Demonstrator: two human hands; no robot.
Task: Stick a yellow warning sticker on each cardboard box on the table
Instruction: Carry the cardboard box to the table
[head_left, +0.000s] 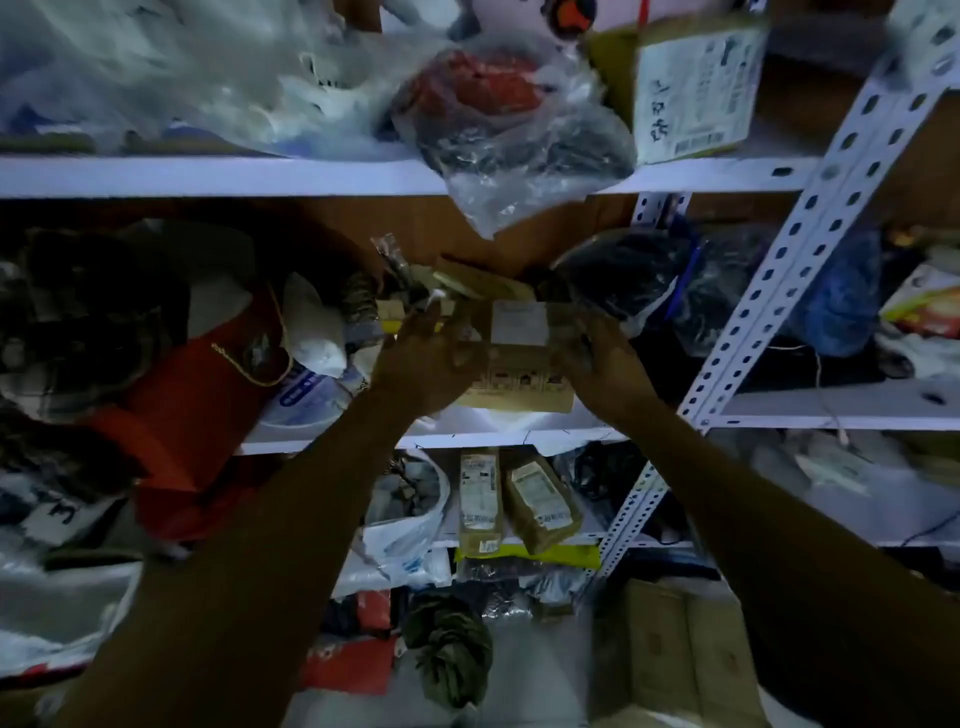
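Two hands gripped our cardboard box (511, 358) at the middle shelf's (332, 441) front edge: left hand (423, 364) clasping its left end, right hand (605, 364) its right. Bagged parcels (511, 130) crowded close behind and above; a slotted upright (779, 270) hemmed the right side.
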